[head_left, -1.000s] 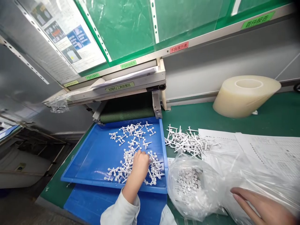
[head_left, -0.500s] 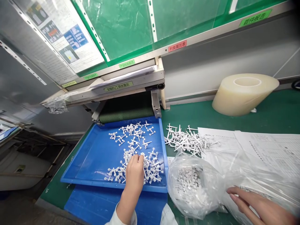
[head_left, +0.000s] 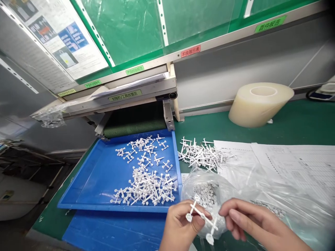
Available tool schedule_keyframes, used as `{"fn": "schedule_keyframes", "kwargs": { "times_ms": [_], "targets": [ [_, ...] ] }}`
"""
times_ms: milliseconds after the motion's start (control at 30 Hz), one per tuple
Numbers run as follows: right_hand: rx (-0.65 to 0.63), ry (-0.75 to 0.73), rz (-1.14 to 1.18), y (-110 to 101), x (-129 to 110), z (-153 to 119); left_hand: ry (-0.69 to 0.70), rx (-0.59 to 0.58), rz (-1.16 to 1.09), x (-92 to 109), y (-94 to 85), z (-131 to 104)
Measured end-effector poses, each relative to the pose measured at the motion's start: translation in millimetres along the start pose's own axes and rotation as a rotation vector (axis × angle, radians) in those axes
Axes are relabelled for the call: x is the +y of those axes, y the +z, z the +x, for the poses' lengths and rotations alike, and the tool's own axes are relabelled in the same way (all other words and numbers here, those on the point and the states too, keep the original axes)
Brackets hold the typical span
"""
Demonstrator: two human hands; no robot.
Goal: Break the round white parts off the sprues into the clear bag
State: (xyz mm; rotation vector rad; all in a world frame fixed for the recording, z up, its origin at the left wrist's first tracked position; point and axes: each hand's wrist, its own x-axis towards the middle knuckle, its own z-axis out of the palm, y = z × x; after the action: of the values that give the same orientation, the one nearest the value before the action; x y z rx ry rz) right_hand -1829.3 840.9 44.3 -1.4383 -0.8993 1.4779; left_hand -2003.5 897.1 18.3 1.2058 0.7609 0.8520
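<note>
My left hand [head_left: 180, 223] pinches a white branched plastic moulding [head_left: 204, 217] with small round discs on its arm ends. It is held over the front of a clear plastic bag [head_left: 227, 183], which contains many small round white pieces [head_left: 206, 195]. Just right of the moulding, my right hand [head_left: 251, 221] hovers with bent fingers slightly apart, nothing visible in them. Many similar branched mouldings [head_left: 150, 186] lie heaped in a blue tray [head_left: 91, 181] on the left. Behind the bag is a pile of bare white sticks [head_left: 199, 153].
Printed sheets [head_left: 240, 153] lie on the green table [head_left: 199, 123] at the right, partly under plastic film. A large roll of clear tape [head_left: 256, 108] stands behind them. The end of a conveyor belt [head_left: 136, 122] meets the tray's back edge, under a labelled shelf [head_left: 149, 89].
My left hand has come out of the tray, moving right with one moulding in its fingers. My right hand has moved left toward it. The view has shifted slightly right.
</note>
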Motion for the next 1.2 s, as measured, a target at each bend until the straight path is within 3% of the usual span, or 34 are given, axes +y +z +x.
{"fn": "schedule_keyframes", "kwargs": {
  "times_ms": [267,467,633,900,1200],
  "targets": [
    [-0.168,0.015,0.065,10,-4,9,0.048,0.157,0.025,1,1.4,3],
    [-0.195,0.059,0.282,14,0,15,0.204,0.02,0.104,2,-1.1,6],
    [-0.242,0.101,0.357,16,-2,19,0.247,0.02,0.152,2,-1.3,6],
    [-0.122,0.037,0.182,15,-8,13,0.268,0.024,0.177,-4,-4.0,2],
    [0.078,-0.272,-0.311,16,-7,2,0.131,0.085,0.198,3,-1.9,-2]
  ]
}}
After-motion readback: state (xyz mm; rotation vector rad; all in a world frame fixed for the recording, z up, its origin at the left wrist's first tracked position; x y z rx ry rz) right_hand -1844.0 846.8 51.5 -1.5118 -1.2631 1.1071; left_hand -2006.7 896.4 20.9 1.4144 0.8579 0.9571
